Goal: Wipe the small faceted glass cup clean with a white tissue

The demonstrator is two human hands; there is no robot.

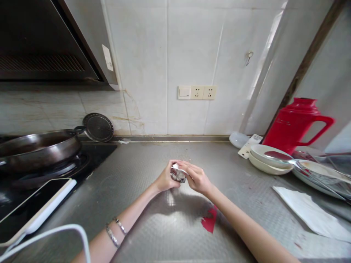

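Counter (145, 151), with pan (52, 154) at middle left and flask (287, 128) at right. At frame centre, the left hand (165, 178) is clasped around, and the right hand (199, 179) (grip indeterminable) laid over, a shiny object (178, 177) partly covered by white paper (176, 167).

A single head-worn camera looks forward and down across the surface (142, 233), from above the forearms (238, 223), which enter at the frame's lower edge. The hands (199, 179) sit just below centre, about arm's reach away. The wall (148, 58) faces the lens nearly square-on and fills the upper half. The view is wide: the hood (46, 40) is cut off at upper left, and the flask (292, 126) leans at right.
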